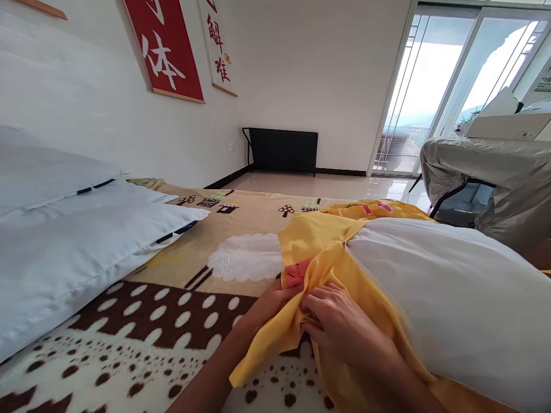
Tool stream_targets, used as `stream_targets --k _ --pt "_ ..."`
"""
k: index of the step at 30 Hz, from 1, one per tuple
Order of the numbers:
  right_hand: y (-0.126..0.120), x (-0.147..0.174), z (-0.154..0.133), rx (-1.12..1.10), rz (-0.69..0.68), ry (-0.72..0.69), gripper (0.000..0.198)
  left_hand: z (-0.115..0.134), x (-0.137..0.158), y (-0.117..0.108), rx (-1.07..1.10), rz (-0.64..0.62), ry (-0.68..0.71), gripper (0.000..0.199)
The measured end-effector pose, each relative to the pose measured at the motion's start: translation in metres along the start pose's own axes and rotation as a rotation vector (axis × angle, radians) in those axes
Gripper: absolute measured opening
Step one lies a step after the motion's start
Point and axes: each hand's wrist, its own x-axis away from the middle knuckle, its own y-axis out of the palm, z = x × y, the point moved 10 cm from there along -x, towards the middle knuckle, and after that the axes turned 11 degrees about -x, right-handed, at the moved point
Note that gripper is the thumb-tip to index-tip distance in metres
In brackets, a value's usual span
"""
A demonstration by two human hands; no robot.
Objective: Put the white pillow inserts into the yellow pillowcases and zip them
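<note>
Yellow cloth was bunched over a patterned blanket, beside a white pillow, pinched by curled fingers of the right hand and gripped by the left hand (fingertips partly hidden).

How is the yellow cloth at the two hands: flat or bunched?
Bunched: the yellow cloth shows raised folds where the left hand and right hand meet it.

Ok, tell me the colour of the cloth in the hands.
The cloth is yellow, with a reddish patch by the left hand; head view shows it.
</note>
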Motion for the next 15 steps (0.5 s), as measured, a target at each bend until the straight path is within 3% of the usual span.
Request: stream_targets --k 4,6,8,11,15 --pt "-0.05 0.007 0.002 -0.008 0.292 0.008 0.011 0.004 -0.009 -0.029 0.11 0.213 0.033 0.041" --pt "-0.082 0.02 0.021 0.146 0.513 0.124 0.017 0.007 -0.012 -0.048 0.11 0.304 0.089 0.041" --pt "-0.104 0.034 0.044 0.303 0.627 0.3 0.021 0.009 -0.011 -0.063 -0.016 0.367 0.143 0.034" --pt "-0.1 0.037 0.073 0.317 0.467 0.501 0.022 0.008 -0.006 -0.07 -0.265 0.351 0.163 0.025" --pt "-0.052 0.023 0.054 0.132 0.122 0.412 0.026 -0.005 -0.001 -0.066 -0.323 0.234 0.079 0.026"
